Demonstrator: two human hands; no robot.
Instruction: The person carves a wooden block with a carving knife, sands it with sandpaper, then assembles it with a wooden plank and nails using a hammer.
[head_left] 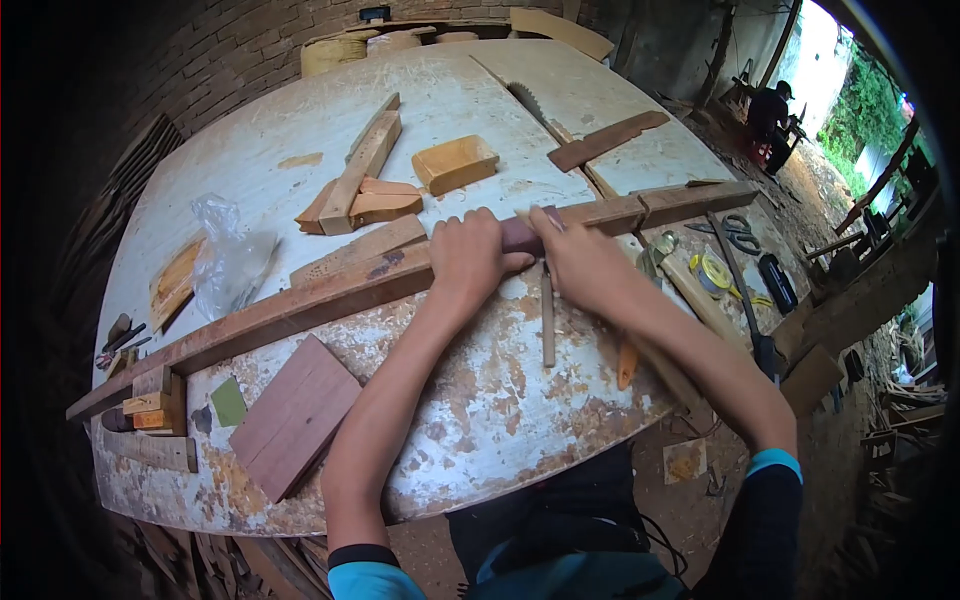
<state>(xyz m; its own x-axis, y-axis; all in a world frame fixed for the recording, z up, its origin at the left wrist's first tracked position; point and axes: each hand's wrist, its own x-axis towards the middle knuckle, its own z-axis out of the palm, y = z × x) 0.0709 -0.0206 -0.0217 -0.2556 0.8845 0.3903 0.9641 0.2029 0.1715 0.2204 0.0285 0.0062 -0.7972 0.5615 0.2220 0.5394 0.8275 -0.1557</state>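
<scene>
A long wooden beam point(300, 300) lies diagonally over the worn white worktable point(440, 440). Above its middle, a small dark reddish wooden block point(521, 236) shows between my two hands. My left hand point(468, 255) is closed round the block's left end, fingers bent over the beam. From the other side my right hand point(585, 262) closes on the block's right end. The undersides of both hands are hidden. Just below my right hand lies a thin wooden stick point(548, 320). Behind the beam, close to my left hand, stands a yellowish hollow wooden box point(455, 164).
A toothed saw blade point(524, 100) rises through the tabletop at the back. A reddish board point(296, 418) lies front left, a clear plastic bag point(228, 255) behind the beam. Scissors point(738, 236), a yellow tape roll point(711, 274) and a hammer point(690, 285) lie right. Another person point(768, 120) sits far right.
</scene>
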